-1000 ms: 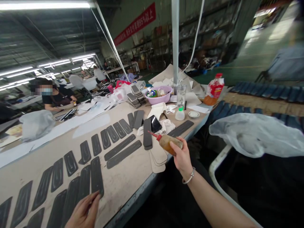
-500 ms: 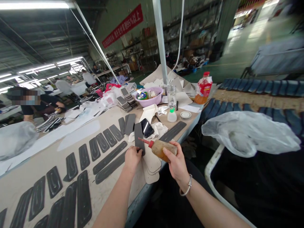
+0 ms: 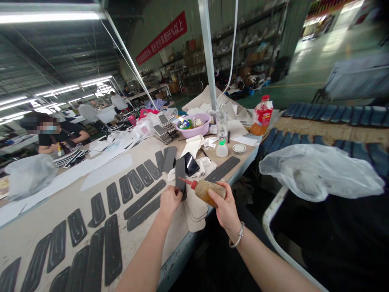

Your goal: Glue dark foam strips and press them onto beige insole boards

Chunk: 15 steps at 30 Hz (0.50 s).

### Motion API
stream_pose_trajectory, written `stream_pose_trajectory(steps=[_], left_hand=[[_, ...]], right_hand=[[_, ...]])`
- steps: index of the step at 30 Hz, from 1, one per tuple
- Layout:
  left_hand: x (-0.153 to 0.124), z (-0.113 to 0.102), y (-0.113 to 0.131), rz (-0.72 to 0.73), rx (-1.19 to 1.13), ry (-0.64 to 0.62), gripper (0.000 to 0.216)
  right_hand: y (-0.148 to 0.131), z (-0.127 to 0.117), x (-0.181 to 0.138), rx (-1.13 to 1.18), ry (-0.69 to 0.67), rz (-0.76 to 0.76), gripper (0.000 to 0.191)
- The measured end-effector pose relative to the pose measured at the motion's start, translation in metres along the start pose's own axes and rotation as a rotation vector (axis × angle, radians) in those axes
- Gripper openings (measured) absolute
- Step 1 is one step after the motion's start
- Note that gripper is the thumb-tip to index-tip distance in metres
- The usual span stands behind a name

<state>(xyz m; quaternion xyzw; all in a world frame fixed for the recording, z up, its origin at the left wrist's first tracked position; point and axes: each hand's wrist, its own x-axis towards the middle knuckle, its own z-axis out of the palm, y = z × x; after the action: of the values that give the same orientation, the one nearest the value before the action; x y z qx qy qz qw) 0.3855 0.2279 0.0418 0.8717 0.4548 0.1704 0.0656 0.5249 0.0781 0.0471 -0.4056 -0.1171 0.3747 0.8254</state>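
Note:
My right hand (image 3: 225, 205) is wrapped round a squeeze bottle (image 3: 209, 192) of amber liquid, tilted so its red nozzle points left. The nozzle tip lies over a flat dark grey strip (image 3: 180, 172); whether it touches cannot be told. My left hand (image 3: 170, 201) pinches the near end of that strip. Beneath the strip, pale rounded pieces (image 3: 194, 209) lie stacked at the table edge. Several dark strips with a glossy wet line, such as this one (image 3: 113, 249), lie in rows to the left.
A phone (image 3: 190, 164) rests on a white cloth. Behind stand a purple basin (image 3: 194, 128), a clear jar (image 3: 221, 125), a tape roll (image 3: 239, 148) and a red-labelled bottle (image 3: 262, 115). A plastic bag (image 3: 322, 170) lies at right. A co-worker (image 3: 57, 134) sits far left.
The view has shifted slightly, moving the table things a little to the right. Both hands keep their grips, and the nozzle stays over the strip.

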Motion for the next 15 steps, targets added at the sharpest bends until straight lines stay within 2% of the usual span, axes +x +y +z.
stream_pose_trajectory(steps=[4, 8, 10, 12, 15], left_hand=[[-0.042, -0.035, -0.009, 0.063, -0.059, 0.085, 0.014], [-0.121, -0.066, -0.048, 0.213, -0.019, 0.168, 0.01], [-0.162, -0.074, -0.073, 0.244, 0.066, 0.138, 0.011], [-0.197, -0.076, -0.094, 0.227, 0.135, 0.054, 0.013], [-0.229, -0.073, -0.113, 0.132, 0.173, -0.081, 0.018]], right_hand=[[-0.002, 0.002, -0.003, 0.0, -0.03, -0.008, 0.046], [0.001, 0.003, -0.01, -0.03, -0.114, 0.03, 0.046], [0.006, 0.004, -0.016, -0.078, -0.176, 0.057, 0.046], [0.012, 0.006, -0.024, -0.165, -0.237, 0.061, 0.047], [0.022, 0.014, -0.04, -0.342, -0.329, 0.043, 0.045]])
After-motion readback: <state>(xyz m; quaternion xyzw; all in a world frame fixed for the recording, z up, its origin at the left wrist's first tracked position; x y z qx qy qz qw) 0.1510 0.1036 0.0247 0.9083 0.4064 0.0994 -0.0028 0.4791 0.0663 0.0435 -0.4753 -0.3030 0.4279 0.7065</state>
